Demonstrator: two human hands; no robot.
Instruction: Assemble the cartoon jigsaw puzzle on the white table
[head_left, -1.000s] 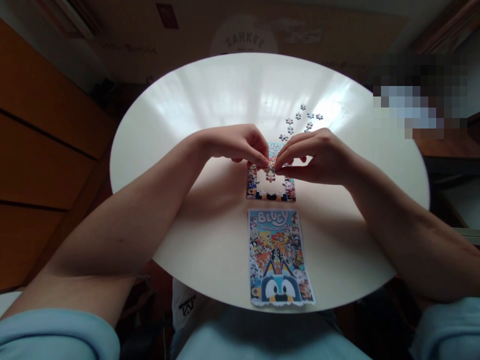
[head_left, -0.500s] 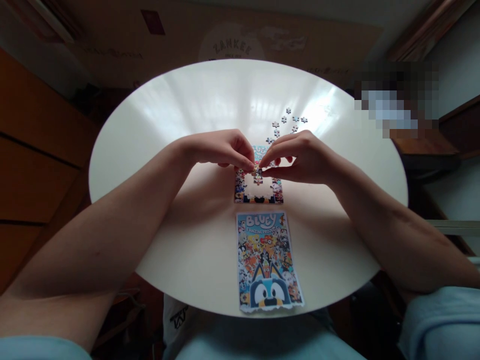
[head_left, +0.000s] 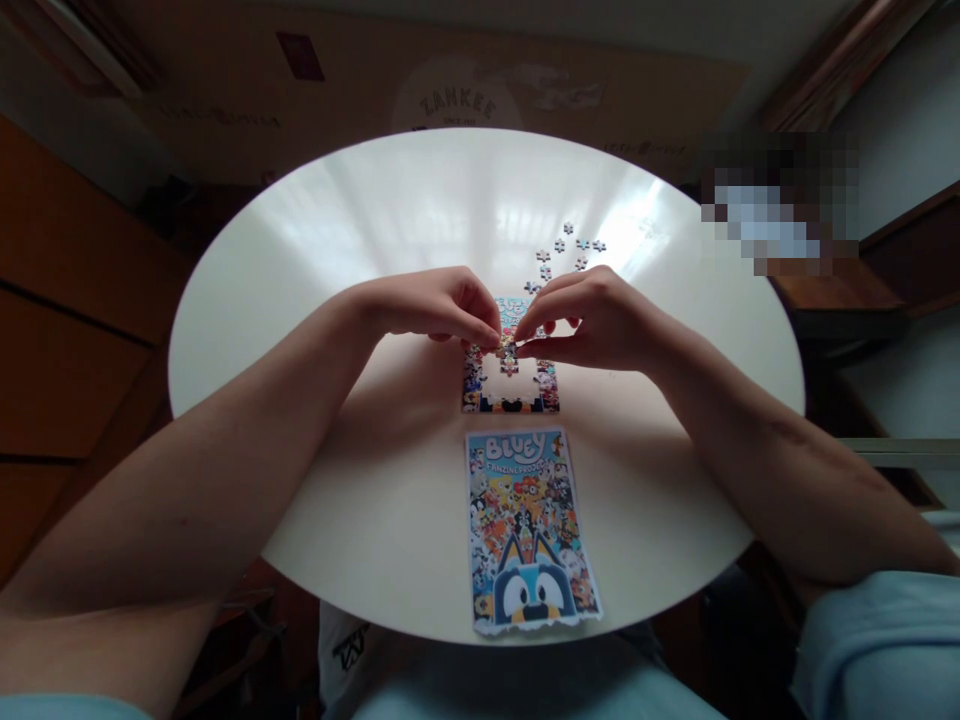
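A partly assembled jigsaw puzzle (head_left: 550, 400) lies on the table, its border joined around an open middle. My left hand (head_left: 454, 305) reaches in from the left, thumb and forefinger pinched on a puzzle piece at the inner part. From the right, my right hand (head_left: 581, 315) closes thumb and fingertips on the other side of the same small cluster of puzzle pieces (head_left: 509, 364), which hangs down into the gap. The fingers partly cover the cluster and the puzzle's upper half.
Several loose puzzle pieces (head_left: 583, 244) are scattered beyond my right hand. A printed reference picture (head_left: 525, 530) with a torn lower edge lies nearer to me. All rest on a glossy white oval table (head_left: 360, 520). A blurred patch (head_left: 765, 215) covers something at the right.
The view has shifted slightly, so everything sits a little lower and further left. Both hands keep nearly the same pose over the puzzle.
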